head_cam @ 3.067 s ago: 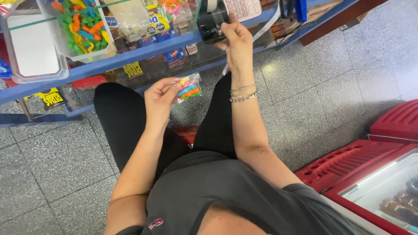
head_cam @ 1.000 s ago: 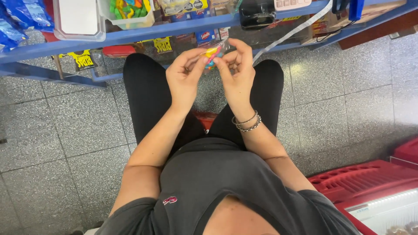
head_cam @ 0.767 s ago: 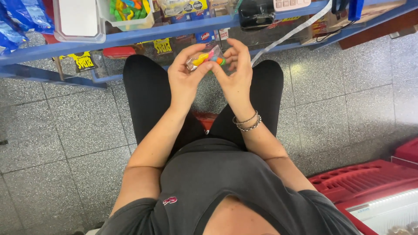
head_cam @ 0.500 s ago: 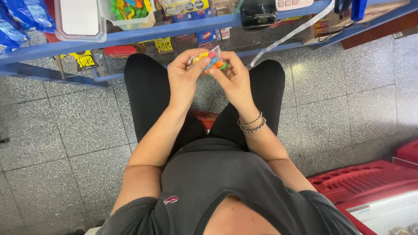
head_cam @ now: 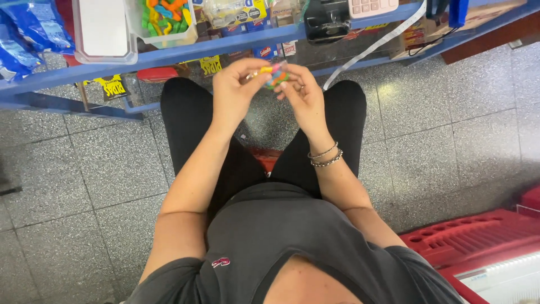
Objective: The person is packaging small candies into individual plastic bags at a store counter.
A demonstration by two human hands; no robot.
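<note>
- At the upper left of the frame, blue snack bags (head_cam: 31, 34) hang over the edge of a blue shelf (head_cam: 169, 53).
- Just right of them on the shelf stands a clear plastic tub (head_cam: 104, 34) with a white lid, and beside it a clear box of coloured gummy sweets (head_cam: 163, 19).
- Left of centre, the person's left hand (head_cam: 233, 93) is raised in front of the shelf, its fingers (head_cam: 256, 65) pinched on one end of a small colourful sweet packet (head_cam: 273, 73).
- The packet sits at upper centre, between the two hands, above the knees and just below the shelf's edge.
- Right of it, the right hand (head_cam: 304, 98) grips the packet's other end with closed fingers (head_cam: 287, 79); two bracelets (head_cam: 325, 156) circle that wrist.
- Above, at top centre, a black device (head_cam: 326, 19) rests on the shelf, and a white strip (head_cam: 374, 48) slants down from it.
- At the lower right lies a red plastic crate (head_cam: 478, 239) on the grey speckled floor (head_cam: 450, 112).
</note>
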